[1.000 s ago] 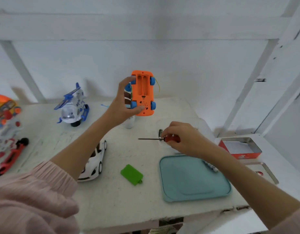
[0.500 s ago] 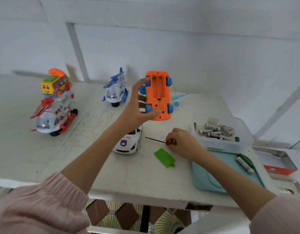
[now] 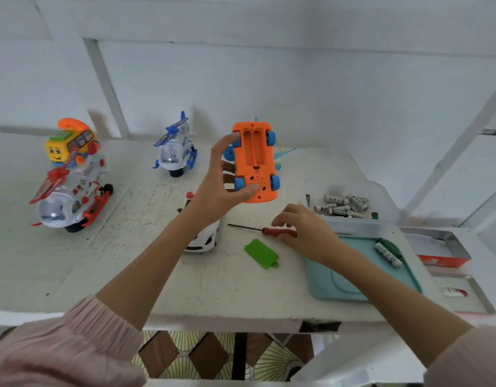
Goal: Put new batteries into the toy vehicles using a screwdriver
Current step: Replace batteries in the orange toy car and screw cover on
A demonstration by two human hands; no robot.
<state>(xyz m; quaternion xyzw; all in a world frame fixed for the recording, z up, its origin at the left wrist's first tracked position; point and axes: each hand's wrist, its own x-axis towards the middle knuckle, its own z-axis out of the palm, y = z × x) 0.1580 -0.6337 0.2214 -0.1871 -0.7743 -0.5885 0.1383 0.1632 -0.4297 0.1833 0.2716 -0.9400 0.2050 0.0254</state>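
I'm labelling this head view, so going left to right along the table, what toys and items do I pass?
Red helicopter → blue helicopter → orange car → screwdriver → battery tub → red tin

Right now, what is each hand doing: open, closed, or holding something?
Left hand: grips the upturned orange toy car, battery bay bare.
Right hand: fingers on the red-handled screwdriver lying on the table; grip cannot be told.

A teal tray point(image 3: 341, 286) lies on the white table point(image 3: 129, 269), near a red-sided metal tin point(image 3: 439, 250).
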